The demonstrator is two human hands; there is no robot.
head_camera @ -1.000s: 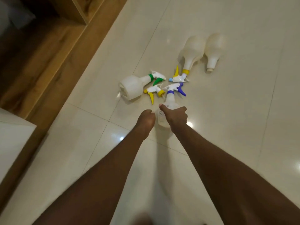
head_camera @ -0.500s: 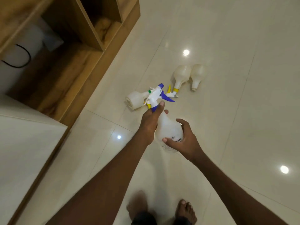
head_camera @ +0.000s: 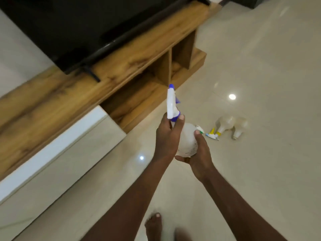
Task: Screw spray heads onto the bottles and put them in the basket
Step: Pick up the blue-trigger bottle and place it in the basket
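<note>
I hold a white spray bottle (head_camera: 187,140) up in front of me with both hands. My right hand (head_camera: 199,153) cups its round body from below. My left hand (head_camera: 169,136) grips the neck, just under the blue and white spray head (head_camera: 172,103) that sits on top. On the floor beyond lie a bottle with a yellow collar and spray head (head_camera: 224,125) and a bare bottle without a head (head_camera: 240,126). A bit of a green spray head (head_camera: 200,129) peeks out behind the held bottle. No basket is in view.
A low wooden TV cabinet (head_camera: 121,66) with open shelves runs along the left, with a black screen (head_camera: 78,26) on it and a white panel (head_camera: 52,146) below. The glossy tiled floor (head_camera: 260,75) stretches right. My bare feet (head_camera: 154,225) show at the bottom.
I have lifted the blue-headed bottle off the floor and brought it up close. My left hand took hold of its neck, and my view rose away from the pile.
</note>
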